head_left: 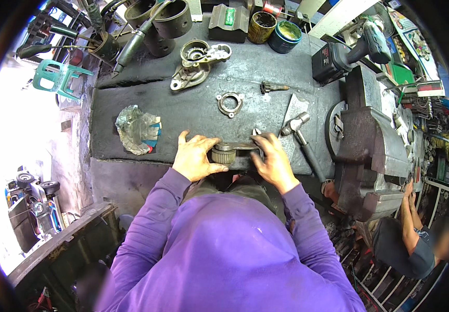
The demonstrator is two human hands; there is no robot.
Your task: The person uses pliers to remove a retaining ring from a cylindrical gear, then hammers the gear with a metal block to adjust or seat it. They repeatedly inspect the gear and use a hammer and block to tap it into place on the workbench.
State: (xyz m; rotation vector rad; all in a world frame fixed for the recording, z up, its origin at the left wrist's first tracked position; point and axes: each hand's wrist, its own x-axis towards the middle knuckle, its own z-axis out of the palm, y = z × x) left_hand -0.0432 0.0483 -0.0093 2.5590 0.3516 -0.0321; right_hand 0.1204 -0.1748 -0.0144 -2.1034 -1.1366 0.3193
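Workshop bench (177, 109), dark worn metal top, seam across it; teal plastic stool (52, 78) off to the left, big vise (375, 145) at the right edge, co-worker (417, 244) seated beyond it. Head view, the only one: metal part (223, 157), a ribbed drum under a flat bar, is at the bench's near edge, between the two hands, right in front of the body. Left hand (195, 156) pinches the drum end, thumb on the near side, index finger along the top, one finger lifted away. Right hand (276, 162) curls at the bar's other end, fingers bent over the top, thumb below and apart from them; blurred, and a small silver object (256, 132) shows at its fingertips, so cannot tell what exactly it pinches. Handling, my judgement: left grip should carry the steadying, drum seated firmly so it can't roll; right fingers work the bar end in small moves, force kept level so the part doesn't twist. Being at the edge, it could slip toward the lap; a bit further in looks safer. Hammer (306, 148) lies near the right hand, plastic bag (130, 130) beyond the left; metal ring (221, 105), toothed shaft (275, 87) and cast housing (195, 75) sit farther back, well apart.
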